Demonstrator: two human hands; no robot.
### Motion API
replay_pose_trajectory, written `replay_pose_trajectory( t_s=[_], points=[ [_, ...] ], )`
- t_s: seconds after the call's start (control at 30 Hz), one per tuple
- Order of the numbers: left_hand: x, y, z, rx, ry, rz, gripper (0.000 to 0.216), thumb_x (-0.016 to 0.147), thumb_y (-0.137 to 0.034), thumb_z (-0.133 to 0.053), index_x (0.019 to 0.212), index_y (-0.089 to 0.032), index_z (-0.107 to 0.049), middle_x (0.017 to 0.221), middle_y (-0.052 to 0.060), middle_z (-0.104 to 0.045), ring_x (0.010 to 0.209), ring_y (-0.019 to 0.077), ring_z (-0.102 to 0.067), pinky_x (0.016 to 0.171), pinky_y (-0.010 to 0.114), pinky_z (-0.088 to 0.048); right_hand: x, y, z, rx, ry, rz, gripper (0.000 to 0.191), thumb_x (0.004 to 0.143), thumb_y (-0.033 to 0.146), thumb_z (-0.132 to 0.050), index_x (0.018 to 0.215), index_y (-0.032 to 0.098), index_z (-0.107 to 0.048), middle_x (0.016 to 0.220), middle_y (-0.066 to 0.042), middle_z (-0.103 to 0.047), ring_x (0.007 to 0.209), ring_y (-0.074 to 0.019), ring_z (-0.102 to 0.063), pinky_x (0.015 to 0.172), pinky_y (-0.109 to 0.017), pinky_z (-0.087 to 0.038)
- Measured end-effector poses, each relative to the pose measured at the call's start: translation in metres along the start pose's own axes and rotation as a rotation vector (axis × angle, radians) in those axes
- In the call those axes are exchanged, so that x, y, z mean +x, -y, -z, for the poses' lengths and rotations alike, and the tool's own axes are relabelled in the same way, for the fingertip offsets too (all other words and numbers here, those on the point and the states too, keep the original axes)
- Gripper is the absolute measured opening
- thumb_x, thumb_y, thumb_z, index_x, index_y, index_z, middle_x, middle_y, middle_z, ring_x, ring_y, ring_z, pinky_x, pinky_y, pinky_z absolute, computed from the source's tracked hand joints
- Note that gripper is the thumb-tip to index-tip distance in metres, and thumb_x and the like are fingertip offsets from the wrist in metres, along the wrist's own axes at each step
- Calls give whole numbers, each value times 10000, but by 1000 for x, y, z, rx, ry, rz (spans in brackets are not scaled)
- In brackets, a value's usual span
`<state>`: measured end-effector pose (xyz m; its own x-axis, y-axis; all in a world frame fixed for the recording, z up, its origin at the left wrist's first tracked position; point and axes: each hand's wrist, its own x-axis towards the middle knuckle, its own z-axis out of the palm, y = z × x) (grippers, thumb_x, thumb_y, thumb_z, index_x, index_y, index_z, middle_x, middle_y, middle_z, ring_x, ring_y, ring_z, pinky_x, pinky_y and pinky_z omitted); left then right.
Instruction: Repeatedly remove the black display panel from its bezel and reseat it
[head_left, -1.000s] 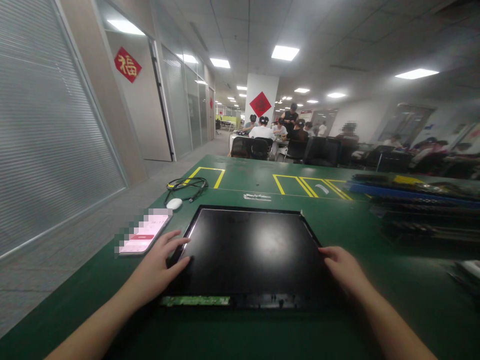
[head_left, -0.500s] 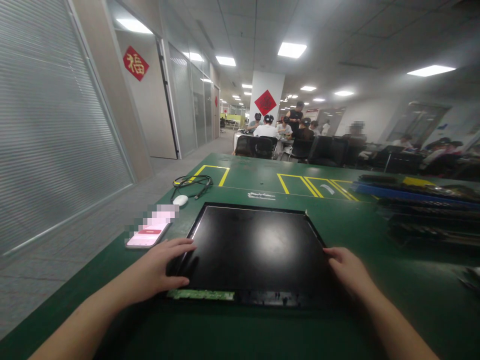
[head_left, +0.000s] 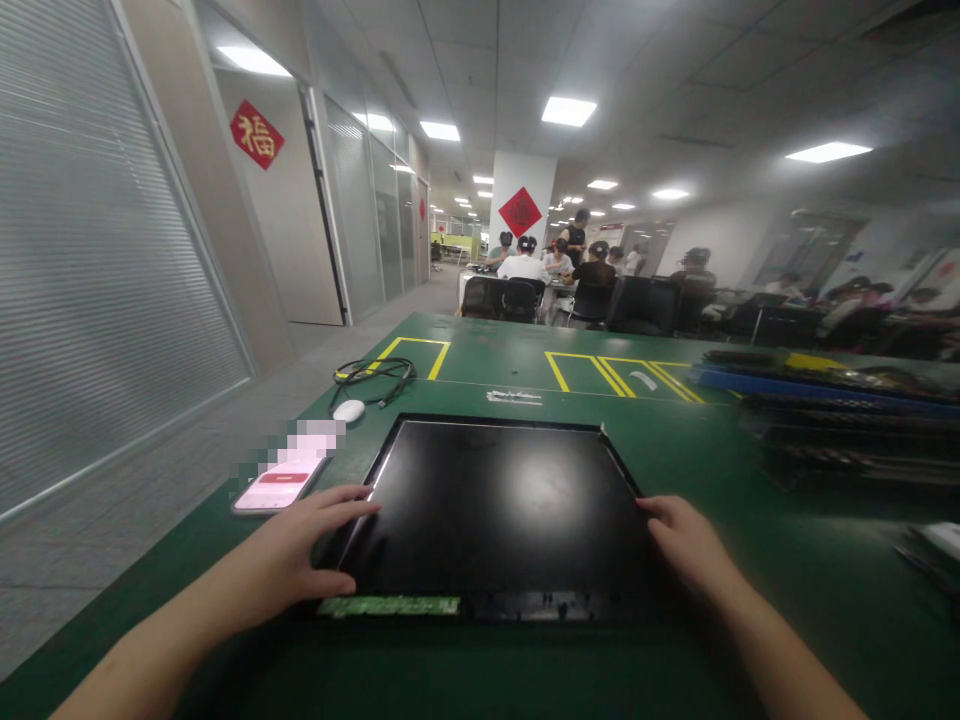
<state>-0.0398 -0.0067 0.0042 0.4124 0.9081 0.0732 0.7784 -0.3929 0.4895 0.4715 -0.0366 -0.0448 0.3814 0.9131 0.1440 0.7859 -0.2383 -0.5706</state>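
Green tabletop (head_left: 491, 350): spread left hand (head_left: 296, 545) touches panel (head_left: 487, 500).

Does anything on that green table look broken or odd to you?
Along the near edge of the panel, a circuit board lies bare, with no cover over it, which looks odd. Past the far edge, a white strip on the table looks ragged. I see no spill or crack.

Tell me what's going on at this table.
A person has both hands at a dark flat panel lying on the green table: left hand spread at its left edge, right hand at its right edge. A green circuit board shows along its near side. A phone lies left of it.
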Motion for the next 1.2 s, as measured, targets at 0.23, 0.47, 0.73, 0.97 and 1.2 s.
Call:
replay_pose_trajectory(
  t_s=[0.23, 0.47, 0.73, 0.97, 1.2],
  points=[
    [-1, 4, 9, -40, -5, 8, 634, 605, -355, -819, 1230, -370, -713, 1380, 34, -646, 1255, 371, -587, 1078, 474, -443, 3, -5, -3, 8, 31, -18, 379, 746, 145, -490, 1007, 172, -763, 1123, -96, -713, 1026, -222, -669, 917, -332, -499],
    [-4, 1, 10, -51, 46, 4, 613, 661, -351, -780, 1266, -379, -686, 1378, 24, -648, 1273, 365, -574, 1094, 507, -418, -1, 5, 2, -37, 58, -36, 387, 768, 127, -484, 1042, 164, -755, 1148, -94, -704, 1047, -218, -661, 922, -315, -491],
    [-4, -2, 11, -5, 66, -28, 586, 684, -321, -765, 1261, -386, -687, 1362, 13, -660, 1250, 348, -597, 1080, 486, -443, -1, 5, 2, -37, 54, -31, 396, 760, 122, -482, 1043, 152, -758, 1154, -106, -701, 1028, -224, -664, 911, -325, -494],
    [-6, -4, 12, 36, 120, -61, 598, 729, -304, -737, 1317, -357, -642, 1396, 20, -635, 1265, 314, -587, 1086, 466, -437, 2, -1, 0, -42, 46, -13, 389, 746, 134, -494, 1023, 161, -765, 1119, -98, -710, 1035, -230, -660, 913, -327, -490],
    [-6, -2, 11, 63, 135, -129, 529, 775, -284, -699, 1296, -354, -643, 1389, 10, -639, 1252, 288, -597, 1077, 432, -444, 2, -3, 0, -21, 64, -24, 407, 757, 140, -484, 1062, 146, -754, 1143, -111, -699, 1032, -230, -661, 919, -328, -490]
  ],
)
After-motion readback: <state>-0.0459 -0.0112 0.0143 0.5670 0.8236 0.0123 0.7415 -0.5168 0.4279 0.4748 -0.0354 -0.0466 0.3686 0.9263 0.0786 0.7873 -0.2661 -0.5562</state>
